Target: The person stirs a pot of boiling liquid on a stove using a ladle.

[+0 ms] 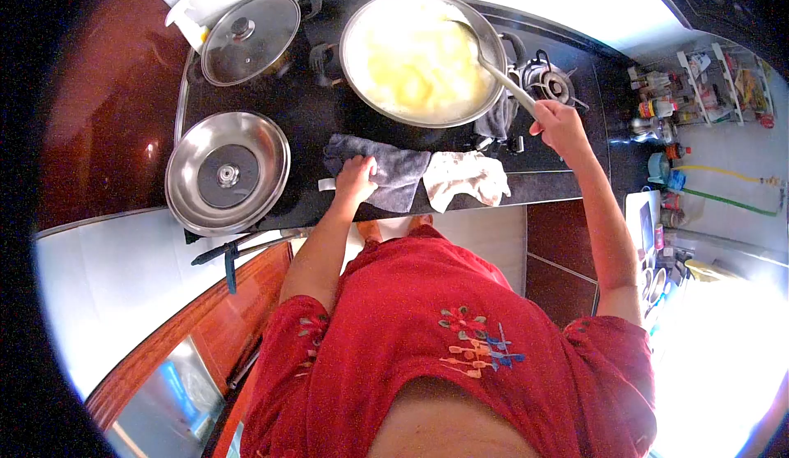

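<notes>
My right hand is closed around the handle of a metal ladle or turner, whose head dips into the wide pan at the pan's right side. Pale yellow, cloudy food fills the pan; its pieces are too washed out to name. My left hand rests on a dark grey towel at the counter's front edge, with its fingers curled in on the cloth. Beside that towel lies a white patterned cloth.
A glass-lidded pot stands back left, and a large steel lid lies front left. Right of the pan is a gas burner. Bottles and jars line the right wall. An open drawer or door juts out at lower left.
</notes>
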{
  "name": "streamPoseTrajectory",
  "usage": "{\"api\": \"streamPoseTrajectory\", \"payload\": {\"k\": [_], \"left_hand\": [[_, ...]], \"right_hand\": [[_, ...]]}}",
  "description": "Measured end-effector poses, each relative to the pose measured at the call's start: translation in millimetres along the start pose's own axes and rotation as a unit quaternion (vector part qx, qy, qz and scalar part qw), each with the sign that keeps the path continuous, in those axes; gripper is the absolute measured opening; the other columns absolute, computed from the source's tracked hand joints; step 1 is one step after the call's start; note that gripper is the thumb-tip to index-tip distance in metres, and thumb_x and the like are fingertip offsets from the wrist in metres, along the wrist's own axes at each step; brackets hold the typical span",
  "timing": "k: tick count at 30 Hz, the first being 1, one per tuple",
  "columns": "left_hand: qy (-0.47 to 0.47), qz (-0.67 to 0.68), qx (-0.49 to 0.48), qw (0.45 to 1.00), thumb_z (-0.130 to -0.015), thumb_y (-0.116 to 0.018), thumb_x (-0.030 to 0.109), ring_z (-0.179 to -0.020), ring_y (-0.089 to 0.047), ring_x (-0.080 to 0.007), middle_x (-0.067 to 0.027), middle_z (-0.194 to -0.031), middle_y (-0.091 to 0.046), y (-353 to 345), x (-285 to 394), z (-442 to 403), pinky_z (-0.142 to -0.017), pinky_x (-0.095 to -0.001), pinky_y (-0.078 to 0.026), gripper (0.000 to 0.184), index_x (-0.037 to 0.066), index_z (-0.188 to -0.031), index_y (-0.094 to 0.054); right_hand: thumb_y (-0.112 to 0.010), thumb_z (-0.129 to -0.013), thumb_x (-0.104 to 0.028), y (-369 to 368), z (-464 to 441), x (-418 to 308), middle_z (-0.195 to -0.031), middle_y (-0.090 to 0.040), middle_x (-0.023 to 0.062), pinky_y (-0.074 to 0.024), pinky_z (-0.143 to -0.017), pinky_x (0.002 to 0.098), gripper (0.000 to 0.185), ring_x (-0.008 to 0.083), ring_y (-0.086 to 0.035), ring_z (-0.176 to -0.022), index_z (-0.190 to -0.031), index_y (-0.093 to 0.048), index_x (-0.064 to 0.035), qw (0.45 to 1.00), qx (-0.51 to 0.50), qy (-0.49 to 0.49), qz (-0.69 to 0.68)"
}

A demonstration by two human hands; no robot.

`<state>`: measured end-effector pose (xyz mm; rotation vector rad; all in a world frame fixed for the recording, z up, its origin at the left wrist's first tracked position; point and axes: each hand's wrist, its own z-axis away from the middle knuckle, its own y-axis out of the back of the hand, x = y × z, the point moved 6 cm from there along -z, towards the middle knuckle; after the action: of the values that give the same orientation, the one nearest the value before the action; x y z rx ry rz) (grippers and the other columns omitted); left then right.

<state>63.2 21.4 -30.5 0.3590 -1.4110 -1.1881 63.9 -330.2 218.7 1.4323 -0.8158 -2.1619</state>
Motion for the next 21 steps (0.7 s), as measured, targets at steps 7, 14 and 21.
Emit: {"api": "streamPoseTrajectory", "payload": {"k": [7,14,21], "left_hand": [[-0.008,0.0,-0.005,1.0,-0.061,-0.074,0.009,-0.092,-0.055,-0.0343,-0.0111,-0.09,-0.055,6.3,4.2,1.1,-0.077,-0.0448,-0.047,0.034,0.011,-0.084,-0.05],[-0.014,-0.001,-0.021,1.0,-0.061,-0.073,0.01,-0.093,-0.055,-0.0334,-0.0107,-0.091,-0.054,-1.6,-1.8,-2.2,-0.077,-0.0445,-0.047,0.033,0.012,-0.084,-0.049],[-0.012,-0.001,-0.019,1.0,-0.06,-0.073,0.009,-0.093,-0.055,-0.0331,-0.0103,-0.091,-0.054,-5.1,-5.1,-3.7,-0.077,-0.0438,-0.047,0.033,0.012,-0.083,-0.05]], "right_hand": [[-0.05,-0.094,-0.025,-15.9,28.2,16.4,-0.069,-0.056,0.0033,-0.0263,-0.036,0.0187,0.024,0.002,-0.036,-0.043,-0.091,-0.057,-0.0013,0.952,-0.074,-0.122,-0.271],[-0.05,-0.094,-0.026,-5.1,50.4,0.4,-0.069,-0.056,0.0038,-0.027,-0.039,0.0201,0.027,0.0042,-0.035,-0.043,-0.084,-0.057,-0.002,0.938,-0.058,-0.099,-0.328],[-0.049,-0.095,-0.029,20.0,57.1,-15.8,-0.07,-0.057,0.0022,-0.0267,-0.04,0.0188,0.029,0.0032,-0.035,-0.045,-0.093,-0.06,-0.0019,0.953,0.001,-0.05,-0.299]]}}
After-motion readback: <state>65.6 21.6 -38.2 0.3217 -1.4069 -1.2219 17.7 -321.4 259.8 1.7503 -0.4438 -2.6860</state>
